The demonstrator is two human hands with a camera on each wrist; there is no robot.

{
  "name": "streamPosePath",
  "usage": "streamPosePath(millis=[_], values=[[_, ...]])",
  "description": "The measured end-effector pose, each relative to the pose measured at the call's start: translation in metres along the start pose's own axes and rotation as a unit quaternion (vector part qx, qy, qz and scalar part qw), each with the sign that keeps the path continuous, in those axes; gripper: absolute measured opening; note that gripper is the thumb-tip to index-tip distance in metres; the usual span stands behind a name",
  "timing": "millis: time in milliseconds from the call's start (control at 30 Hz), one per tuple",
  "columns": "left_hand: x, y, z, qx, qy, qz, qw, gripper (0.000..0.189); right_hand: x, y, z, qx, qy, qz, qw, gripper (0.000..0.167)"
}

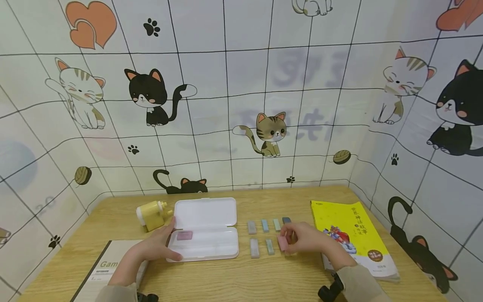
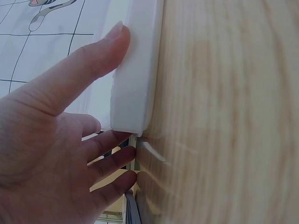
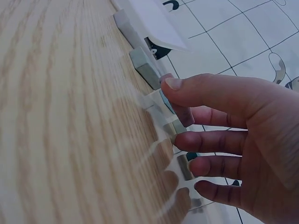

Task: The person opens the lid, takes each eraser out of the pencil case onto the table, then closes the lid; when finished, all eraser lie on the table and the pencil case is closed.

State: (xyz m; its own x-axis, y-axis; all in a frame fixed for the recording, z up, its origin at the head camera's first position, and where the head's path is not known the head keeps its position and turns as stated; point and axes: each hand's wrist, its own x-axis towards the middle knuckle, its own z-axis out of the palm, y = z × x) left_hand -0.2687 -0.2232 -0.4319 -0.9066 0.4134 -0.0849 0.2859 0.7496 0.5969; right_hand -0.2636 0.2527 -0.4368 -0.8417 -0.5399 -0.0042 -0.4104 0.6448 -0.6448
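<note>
A white plastic pencil case (image 1: pixel 203 252) lies with its lid (image 1: pixel 205 212) opened back, and one pink block (image 1: pixel 184 235) sits in its tray. My left hand (image 1: pixel 160 242) holds the case at its left end, with the thumb (image 2: pixel 105 53) against the front wall. Between thumb and fingers, my right hand (image 1: pixel 305 238) pinches a small pink block (image 1: pixel 282 243) at the right of two rows of blocks. Nearby are grey blocks (image 1: pixel 254 248), a blue one (image 1: pixel 265 225), pale green ones (image 1: pixel 269 246) and a dark one (image 1: pixel 286 220) partly behind the hand.
A yellow bottle-shaped object (image 1: pixel 152 214) lies behind my left hand. A notebook (image 1: pixel 109 266) is at the front left, partly under the left forearm. On the right lies a yellow book (image 1: pixel 352 230), overlapped by the right forearm. Cat-printed cloth (image 1: pixel 211 105) walls off the table's back and sides.
</note>
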Motion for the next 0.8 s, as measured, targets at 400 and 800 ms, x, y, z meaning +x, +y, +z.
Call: streamPosePath(millis=[400,800], values=[[-0.0001,0.0019,0.0004,-0.008,-0.004,-0.011,0.9999,0.128,0.0004,0.0023,0.0033,-0.014,0.000,-0.007,0.9999,0.037],[0.0002,-0.0003,-0.0002,-0.001,-0.001,-0.005,1.0000,0.127,0.0012,0.0011,0.0040,-0.022,0.000,-0.013,0.9997,0.036]])
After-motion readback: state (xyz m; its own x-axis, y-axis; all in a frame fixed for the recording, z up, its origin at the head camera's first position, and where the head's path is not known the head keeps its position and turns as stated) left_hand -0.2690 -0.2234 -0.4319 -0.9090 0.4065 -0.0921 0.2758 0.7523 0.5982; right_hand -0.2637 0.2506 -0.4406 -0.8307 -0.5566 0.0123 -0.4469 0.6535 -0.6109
